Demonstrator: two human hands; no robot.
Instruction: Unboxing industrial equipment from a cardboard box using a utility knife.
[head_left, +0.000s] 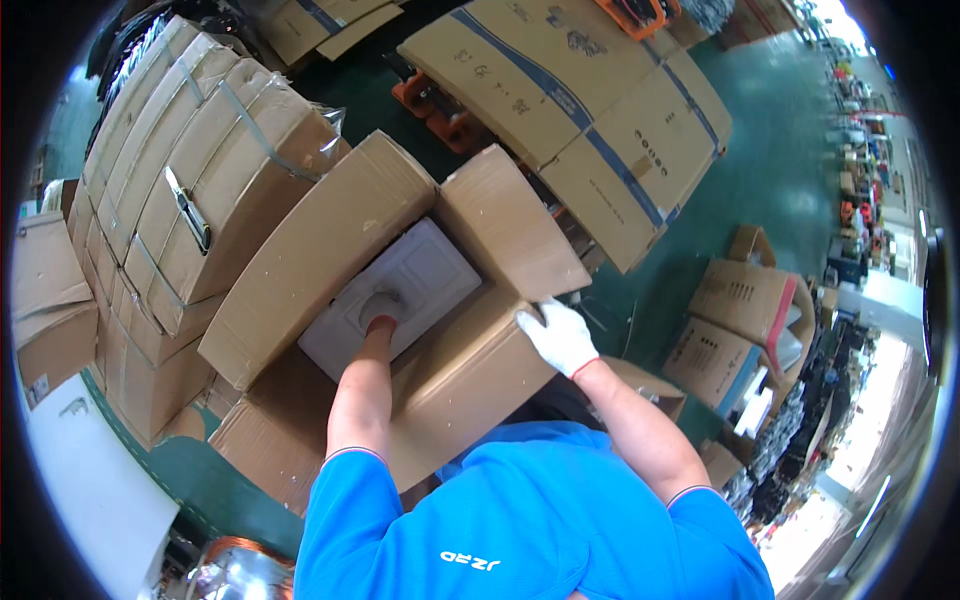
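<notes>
In front of me stands a brown cardboard box [470, 372] with its flaps spread up and outward. A white foam slab [445, 262] with a moulded, recessed surface lies inside it. My left hand [379, 308], in a white glove, reaches down into the box onto the slab. Shadow hides its fingers, so their grip cannot be made out. My right hand [562, 337], gloved in white with a red cuff, is closed on the box's right corner edge, thumb and fingers at the cardboard.
Strapped cartons [150, 200] are stacked at the left, with a utility knife [188, 212] on them. Flat printed cardboard sheets [590, 110] lie beyond the box, beside an orange pallet jack [430, 105]. Open cartons [740, 320] stand on the green floor [780, 185] to the right.
</notes>
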